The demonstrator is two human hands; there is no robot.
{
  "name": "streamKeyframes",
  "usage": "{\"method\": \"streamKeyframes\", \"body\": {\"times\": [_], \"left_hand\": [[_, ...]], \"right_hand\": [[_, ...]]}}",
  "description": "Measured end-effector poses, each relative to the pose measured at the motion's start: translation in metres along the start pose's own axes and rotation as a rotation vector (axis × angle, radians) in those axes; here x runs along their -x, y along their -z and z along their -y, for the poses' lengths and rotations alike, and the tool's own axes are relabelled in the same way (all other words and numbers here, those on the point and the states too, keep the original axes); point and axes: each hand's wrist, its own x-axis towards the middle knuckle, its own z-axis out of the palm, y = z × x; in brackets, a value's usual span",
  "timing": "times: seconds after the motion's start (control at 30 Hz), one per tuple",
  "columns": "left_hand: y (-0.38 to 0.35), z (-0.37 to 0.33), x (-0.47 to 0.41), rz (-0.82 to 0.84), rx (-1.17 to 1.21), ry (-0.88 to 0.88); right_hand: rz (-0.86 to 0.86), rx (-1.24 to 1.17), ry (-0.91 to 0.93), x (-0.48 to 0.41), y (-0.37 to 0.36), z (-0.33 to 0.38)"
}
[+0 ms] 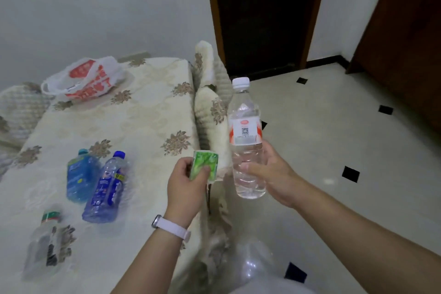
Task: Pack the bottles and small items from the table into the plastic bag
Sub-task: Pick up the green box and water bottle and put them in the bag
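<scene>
Bottles, three of them, lie on their sides on the bench [143, 114], which has a flowered cloth. A blue bottle [80, 179] and a blue-label bottle [105, 188] lie side by side, touching or nearly so, towards the left edge. A clear bottle with a green and red cap [45, 246] lies apart from them, near the near left corner; it is blurred. The plastic bag [88, 79], white with red print, rests at the far left corner, away from all the bottles.

The left hand [183, 186], with a pale wrist band [171, 225], is over the right edge of the bench, and its grip pinches a green packet [205, 164] between thumb and fingers. The right hand [274, 174] is past the right edge, above the floor [334, 126]. Its grip is wrapped around the lower part of a white-capped water bottle [245, 131], which stands upright, just beside the packet.
</scene>
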Motion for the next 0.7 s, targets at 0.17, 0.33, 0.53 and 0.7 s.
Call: {"method": "streamKeyframes", "body": {"times": [0.17,0.33,0.53,0.7], "left_hand": [[-0.076,-0.042,-0.008,0.087,0.067,-0.021],[-0.138,-0.075,-0.035,0.159,0.127,-0.038],[-0.219,-0.093,-0.093,0.295,0.173,-0.028],[-0.300,-0.105,-0.167,0.395,0.256,-0.014]], "right_hand": [[-0.127,0.014,0.019,0.002,0.084,0.026],[-0.265,-0.009,0.034,-0.009,0.142,0.050],[-0.435,-0.033,-0.009,-0.047,0.205,0.066],[-0.574,0.041,-0.025,-0.109,0.257,0.091]]}}
